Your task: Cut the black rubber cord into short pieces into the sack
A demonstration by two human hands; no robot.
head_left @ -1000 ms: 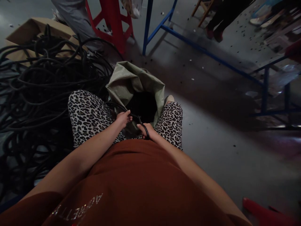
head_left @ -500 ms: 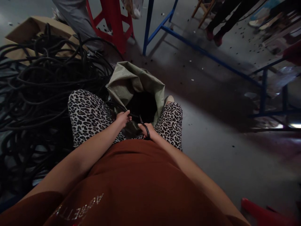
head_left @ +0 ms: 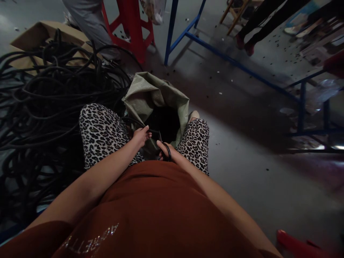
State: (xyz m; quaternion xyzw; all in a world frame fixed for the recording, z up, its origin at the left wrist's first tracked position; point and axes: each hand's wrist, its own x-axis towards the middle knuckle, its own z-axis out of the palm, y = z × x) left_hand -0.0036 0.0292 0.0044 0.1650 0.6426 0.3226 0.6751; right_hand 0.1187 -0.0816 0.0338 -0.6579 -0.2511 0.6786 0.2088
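Observation:
My left hand [head_left: 141,137] is closed around a thin black rubber cord [head_left: 134,120], which runs in from the pile on the left. A short end of it sticks out past my fingers over the mouth of the grey-green sack [head_left: 138,96]. In my right hand [head_left: 173,152] are black-handled scissors [head_left: 169,153], gripped by the loops. Their blades point up, close to the cord's end; whether they touch it I cannot tell. The sack stands open between my knees, its inside too dark to make out.
A big tangle of black cord [head_left: 64,93] lies left, against a cardboard box [head_left: 29,36]. Ahead are a red stool [head_left: 131,39], a blue metal frame [head_left: 228,56] and other people's legs. A red object [head_left: 298,245] sits at lower right.
The whole view has shifted down slightly. My right hand's fingers have moved a little on the scissors. My left hand keeps its hold on the cord, nearly still.

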